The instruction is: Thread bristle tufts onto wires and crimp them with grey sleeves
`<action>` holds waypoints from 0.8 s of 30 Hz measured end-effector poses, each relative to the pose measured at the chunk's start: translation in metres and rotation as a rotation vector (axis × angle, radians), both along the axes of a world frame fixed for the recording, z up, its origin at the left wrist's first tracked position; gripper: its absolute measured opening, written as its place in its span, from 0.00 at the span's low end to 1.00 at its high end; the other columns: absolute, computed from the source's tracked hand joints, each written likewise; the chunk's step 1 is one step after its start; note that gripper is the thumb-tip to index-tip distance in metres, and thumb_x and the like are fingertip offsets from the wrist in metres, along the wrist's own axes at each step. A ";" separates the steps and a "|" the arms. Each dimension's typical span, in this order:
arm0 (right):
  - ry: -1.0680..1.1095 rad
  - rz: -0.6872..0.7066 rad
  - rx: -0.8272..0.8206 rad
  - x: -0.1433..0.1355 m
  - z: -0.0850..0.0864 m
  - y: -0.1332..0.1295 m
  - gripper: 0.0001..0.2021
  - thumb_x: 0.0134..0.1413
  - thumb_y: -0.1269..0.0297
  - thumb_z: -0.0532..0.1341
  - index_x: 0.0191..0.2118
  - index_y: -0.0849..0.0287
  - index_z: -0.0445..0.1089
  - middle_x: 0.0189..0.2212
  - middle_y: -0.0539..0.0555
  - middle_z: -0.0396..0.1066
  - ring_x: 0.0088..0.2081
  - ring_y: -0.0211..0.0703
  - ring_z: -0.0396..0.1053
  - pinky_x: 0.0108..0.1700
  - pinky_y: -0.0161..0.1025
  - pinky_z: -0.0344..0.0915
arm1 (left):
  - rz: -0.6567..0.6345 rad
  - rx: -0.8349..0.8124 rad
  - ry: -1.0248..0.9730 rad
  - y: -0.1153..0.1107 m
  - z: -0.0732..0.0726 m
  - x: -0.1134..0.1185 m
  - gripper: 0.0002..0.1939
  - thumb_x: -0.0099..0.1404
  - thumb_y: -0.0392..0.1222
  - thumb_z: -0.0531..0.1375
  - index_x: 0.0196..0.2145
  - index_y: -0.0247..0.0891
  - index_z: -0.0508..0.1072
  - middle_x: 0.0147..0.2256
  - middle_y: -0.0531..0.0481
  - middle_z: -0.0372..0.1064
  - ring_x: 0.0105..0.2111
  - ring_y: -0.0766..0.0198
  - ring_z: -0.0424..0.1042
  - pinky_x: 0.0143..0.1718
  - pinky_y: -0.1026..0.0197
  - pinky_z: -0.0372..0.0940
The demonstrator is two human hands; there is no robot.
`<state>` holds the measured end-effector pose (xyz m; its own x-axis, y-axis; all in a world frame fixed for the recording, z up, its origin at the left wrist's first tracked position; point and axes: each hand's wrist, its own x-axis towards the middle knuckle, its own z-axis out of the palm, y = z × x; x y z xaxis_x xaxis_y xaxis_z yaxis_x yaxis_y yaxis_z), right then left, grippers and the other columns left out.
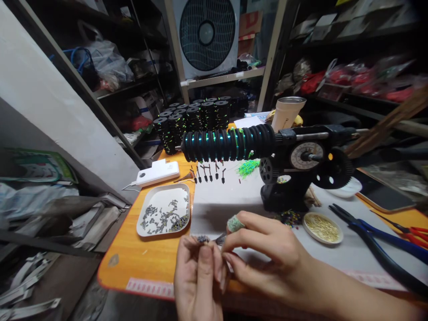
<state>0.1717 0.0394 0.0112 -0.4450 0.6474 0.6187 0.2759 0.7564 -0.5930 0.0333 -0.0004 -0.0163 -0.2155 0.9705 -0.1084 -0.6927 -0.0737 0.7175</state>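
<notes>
At the table's front edge my left hand [199,283] is closed, thumb against fingers, on a small dark grey bumpy piece [203,239]. My right hand [270,249] meets it from the right, its thumb and fingers pinched together. What the right hand grips is hidden. Between the hands a dark wispy tuft [220,239] shows, and I cannot tell which hand holds it. Green tape [235,223] wraps one right finger. Left of my hands lies a white tray [139,223] of small grey pieces.
A black geared machine [284,191] carries a ribbed black roll [229,142] above the table. Rightward are a dish of gold bits [323,228], blue-handled pliers [371,236] and a phone [384,189]. A white power bank [158,173] lies left; black spools [194,118] stack behind.
</notes>
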 end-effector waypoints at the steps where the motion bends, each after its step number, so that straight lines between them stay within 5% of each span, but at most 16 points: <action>1: 0.004 -0.007 0.009 0.001 0.000 0.000 0.04 0.59 0.75 0.61 0.35 0.63 0.73 0.28 0.52 0.64 0.29 0.37 0.63 0.28 0.33 0.60 | 0.065 0.053 0.006 0.002 0.000 -0.003 0.12 0.60 0.44 0.69 0.29 0.40 0.69 0.18 0.60 0.60 0.17 0.75 0.57 0.18 0.73 0.56; 4: 0.034 -0.040 0.028 0.004 0.003 0.003 0.05 0.58 0.77 0.59 0.35 0.62 0.70 0.27 0.51 0.65 0.30 0.37 0.63 0.31 0.33 0.61 | 0.164 0.179 0.085 0.007 0.001 -0.017 0.12 0.67 0.43 0.62 0.27 0.40 0.67 0.20 0.59 0.58 0.18 0.72 0.58 0.18 0.71 0.58; 7: 0.076 -0.033 -0.027 0.005 0.006 0.004 0.06 0.58 0.78 0.57 0.35 0.60 0.67 0.27 0.49 0.64 0.29 0.36 0.62 0.31 0.33 0.60 | 0.109 0.154 0.212 0.009 -0.001 -0.024 0.07 0.67 0.42 0.61 0.31 0.39 0.71 0.27 0.55 0.68 0.22 0.70 0.66 0.20 0.69 0.63; 9: 0.093 -0.024 -0.087 0.004 0.008 0.003 0.07 0.57 0.78 0.57 0.33 0.59 0.65 0.26 0.48 0.63 0.28 0.35 0.61 0.31 0.33 0.60 | 0.048 0.101 0.257 0.007 -0.003 -0.020 0.05 0.66 0.43 0.63 0.36 0.40 0.74 0.28 0.52 0.72 0.23 0.70 0.68 0.21 0.70 0.63; 13: 0.087 -0.033 -0.148 0.003 0.008 0.000 0.06 0.57 0.75 0.60 0.31 0.59 0.69 0.25 0.48 0.64 0.28 0.36 0.61 0.30 0.33 0.60 | -0.043 0.019 0.163 -0.001 -0.006 -0.002 0.10 0.61 0.46 0.68 0.31 0.40 0.72 0.25 0.53 0.73 0.21 0.68 0.69 0.19 0.70 0.61; 24: 0.140 -0.058 -0.146 0.001 0.001 0.002 0.05 0.58 0.73 0.64 0.35 0.59 0.78 0.24 0.50 0.70 0.28 0.37 0.64 0.29 0.33 0.61 | 0.074 -0.055 0.226 -0.005 -0.002 0.019 0.13 0.54 0.50 0.71 0.29 0.44 0.72 0.28 0.57 0.71 0.23 0.68 0.71 0.22 0.70 0.65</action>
<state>0.1723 0.0409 0.0126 -0.3210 0.7567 0.5695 0.2238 0.6449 -0.7308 0.0526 -0.0051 -0.0180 -0.3106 0.9451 -0.1019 -0.5084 -0.0746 0.8579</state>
